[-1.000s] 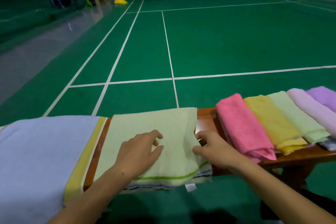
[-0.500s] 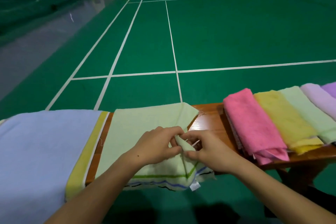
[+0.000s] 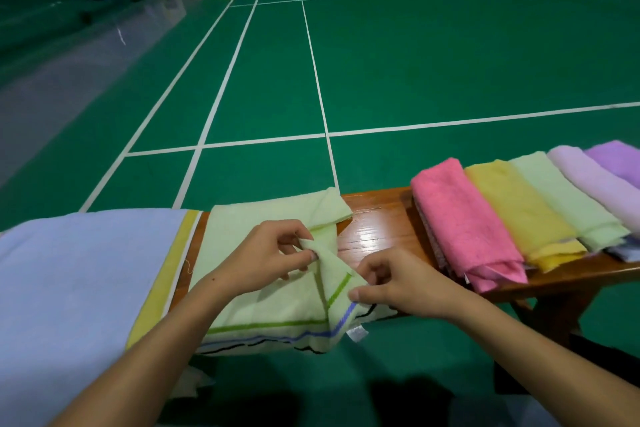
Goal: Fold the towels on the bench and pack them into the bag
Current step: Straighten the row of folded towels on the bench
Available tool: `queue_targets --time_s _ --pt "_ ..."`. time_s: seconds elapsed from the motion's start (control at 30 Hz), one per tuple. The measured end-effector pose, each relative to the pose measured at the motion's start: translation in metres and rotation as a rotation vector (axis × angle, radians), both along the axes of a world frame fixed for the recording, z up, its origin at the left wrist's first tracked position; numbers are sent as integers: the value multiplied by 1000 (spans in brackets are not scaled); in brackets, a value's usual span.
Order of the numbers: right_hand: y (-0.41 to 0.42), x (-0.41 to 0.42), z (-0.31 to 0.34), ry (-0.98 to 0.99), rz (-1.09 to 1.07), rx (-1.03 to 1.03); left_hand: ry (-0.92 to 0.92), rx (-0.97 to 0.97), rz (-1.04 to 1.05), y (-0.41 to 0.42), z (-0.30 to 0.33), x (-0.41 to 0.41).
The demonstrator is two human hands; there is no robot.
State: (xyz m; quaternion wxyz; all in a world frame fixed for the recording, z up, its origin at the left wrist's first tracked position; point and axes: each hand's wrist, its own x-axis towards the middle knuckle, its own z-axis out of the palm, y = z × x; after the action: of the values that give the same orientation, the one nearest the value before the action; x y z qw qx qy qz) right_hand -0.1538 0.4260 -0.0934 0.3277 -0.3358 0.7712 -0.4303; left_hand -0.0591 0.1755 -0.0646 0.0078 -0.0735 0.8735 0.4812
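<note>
Head view: my left hand (image 3: pixel 266 256) and right hand (image 3: pixel 394 282) both pinched the right edge of the green towel (image 3: pixel 263 302), which lay on the bench (image 3: pixel 377 229) between the blue towel (image 3: pixel 79 270) and pink towel (image 3: pixel 460 218).

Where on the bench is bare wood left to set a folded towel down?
One bare patch of bench: between the green striped towel, pinched by both hands, and the pink towel. Rightward, folded towels overlap; leftward, the blue towel covers everything.
</note>
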Motion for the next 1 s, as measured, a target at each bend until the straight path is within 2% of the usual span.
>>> queue_targets --time_s 0.1,0.3,0.47,0.63,0.83,1.0 --pt "1 -4 -1 -8 -28 -53 33 84 35 -3 7 4" --pt "-19 -23 -7 167 -161 -92 64 236 57 -8 14 8" --pt "-49 -40 -14 241 -291 -257 110 331 53 -7 14 7" --pt "-69 -42 -15 -55 -296 -427 166 361 89 -9 15 9" --pt "-76 -45 -7 -267 -299 -626 190 363 106 -25 19 15" --pt "-80 -35 -2 -537 -235 -697 200 360 108 -32 20 20"
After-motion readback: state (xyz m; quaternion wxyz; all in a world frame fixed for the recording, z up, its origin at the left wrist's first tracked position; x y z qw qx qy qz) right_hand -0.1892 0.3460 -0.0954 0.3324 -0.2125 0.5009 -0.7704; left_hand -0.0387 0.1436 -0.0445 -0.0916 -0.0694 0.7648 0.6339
